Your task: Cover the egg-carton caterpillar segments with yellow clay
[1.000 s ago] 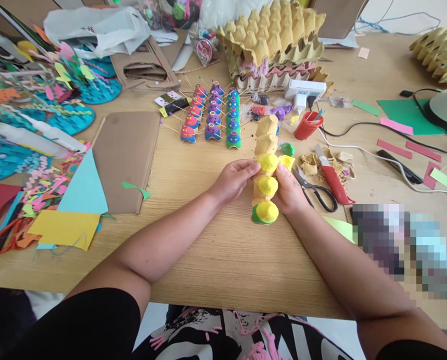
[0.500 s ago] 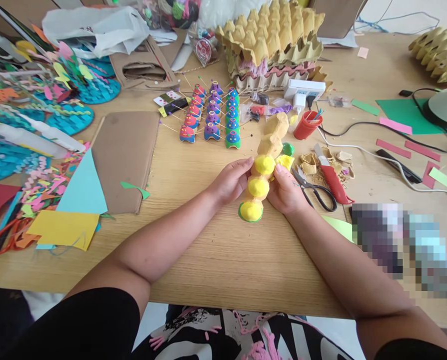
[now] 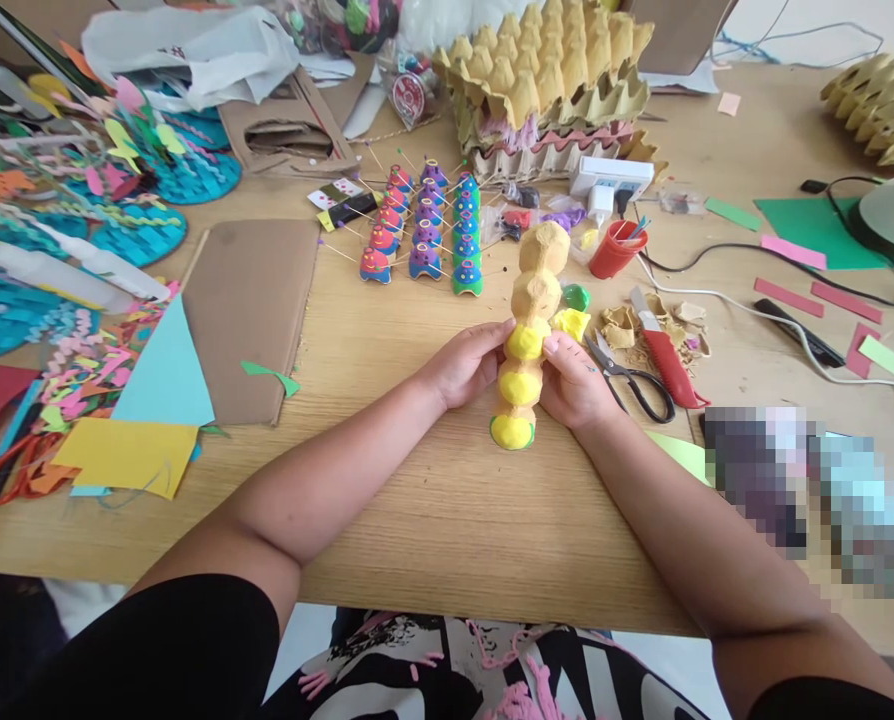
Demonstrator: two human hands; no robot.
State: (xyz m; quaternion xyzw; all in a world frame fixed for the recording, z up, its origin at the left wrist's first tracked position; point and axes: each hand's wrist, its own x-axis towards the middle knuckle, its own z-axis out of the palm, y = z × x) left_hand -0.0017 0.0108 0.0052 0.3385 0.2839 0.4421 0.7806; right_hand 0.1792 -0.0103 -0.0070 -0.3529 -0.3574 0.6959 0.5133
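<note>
Between my two hands is a strip of egg carton (image 3: 535, 296) with several bumps in a row. The three bumps nearest me are coated in yellow clay (image 3: 520, 387), and some green rims the lowest one. My left hand (image 3: 466, 370) grips the strip's left side, its other fingers partly behind. On the right edge, my right hand (image 3: 578, 380) presses its thumb close to the third yellow bump. Just beyond that hand lie a yellow lump (image 3: 571, 323), apparently clay, and a green lump (image 3: 575, 297).
Right of my hands are scissors (image 3: 634, 385), a red-handled knife (image 3: 668, 355) and a red cup (image 3: 618, 250). Painted carton caterpillars (image 3: 425, 225) stand in three rows ahead. Egg trays (image 3: 544, 60) are stacked behind; cardboard (image 3: 248, 320) and paper scraps lie left.
The strip has turned so its far end points more straight away from me, showing its bare bumps more fully. Its near end has shifted slightly right. Both hands keep their hold.
</note>
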